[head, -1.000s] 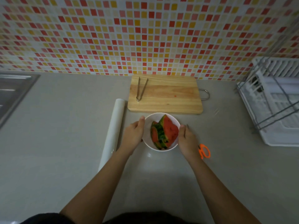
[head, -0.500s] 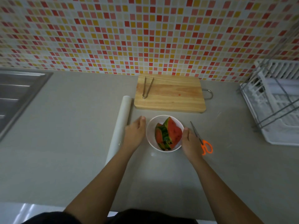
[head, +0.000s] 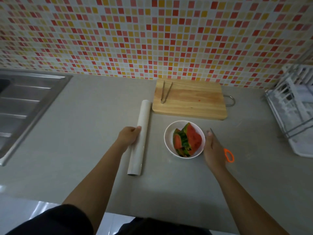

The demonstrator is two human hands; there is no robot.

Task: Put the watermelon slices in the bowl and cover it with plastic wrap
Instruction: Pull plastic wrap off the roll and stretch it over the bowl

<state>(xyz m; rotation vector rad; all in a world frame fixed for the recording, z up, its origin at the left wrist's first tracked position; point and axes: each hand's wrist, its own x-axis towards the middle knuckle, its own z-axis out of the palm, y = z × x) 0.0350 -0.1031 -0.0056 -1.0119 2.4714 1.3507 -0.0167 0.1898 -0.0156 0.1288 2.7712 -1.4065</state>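
Just then, the left hand [head: 129, 136] was curled around the plastic wrap roll [head: 144, 116] lying on the counter [head: 84, 133], while the right hand [head: 213, 149] lay loose and flat-fingered just beside the white bowl [head: 168, 133], where the watermelon slices [head: 192, 138] sat uncovered.

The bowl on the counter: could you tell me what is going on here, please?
The slices lie in the bowl, which is not yet covered. The person's left grip holds the wrap roll lying on the counter; the right grip is open beside the bowl, above the scissors.
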